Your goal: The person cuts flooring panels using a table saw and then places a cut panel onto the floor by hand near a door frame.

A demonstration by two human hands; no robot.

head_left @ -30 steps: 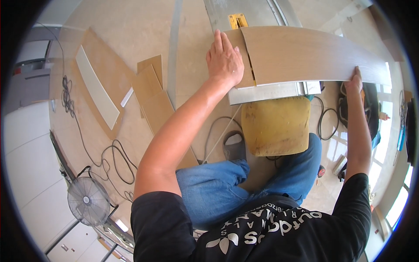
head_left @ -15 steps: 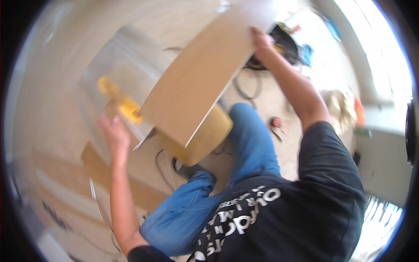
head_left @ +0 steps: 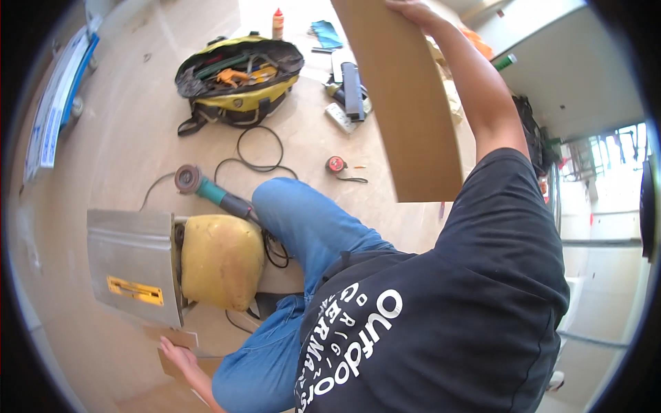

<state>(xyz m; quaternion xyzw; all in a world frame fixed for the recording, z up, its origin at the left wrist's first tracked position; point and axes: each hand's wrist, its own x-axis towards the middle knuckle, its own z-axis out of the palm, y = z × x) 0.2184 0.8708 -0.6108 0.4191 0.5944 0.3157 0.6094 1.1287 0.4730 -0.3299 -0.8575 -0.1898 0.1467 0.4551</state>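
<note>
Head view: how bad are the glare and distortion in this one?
In the head view, the bright opening at far right is washed out; the head view also bows the edges of the long board and goes black in the corners; the tool bag reads fairly clearly in the head view.

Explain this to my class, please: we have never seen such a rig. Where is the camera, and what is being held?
There is no robot: a person works with two bare hands. A wide fisheye camera on the head looks down, so straight edges look bent. The right hand holds a long brown board. The left hand is at a small brown piece; its grip is hard to make out. Nearby stands a metal worktop with a yellow insert. On the floor lie a yellow-and-black tool bag, a teal power tool and a red tape measure.
</note>
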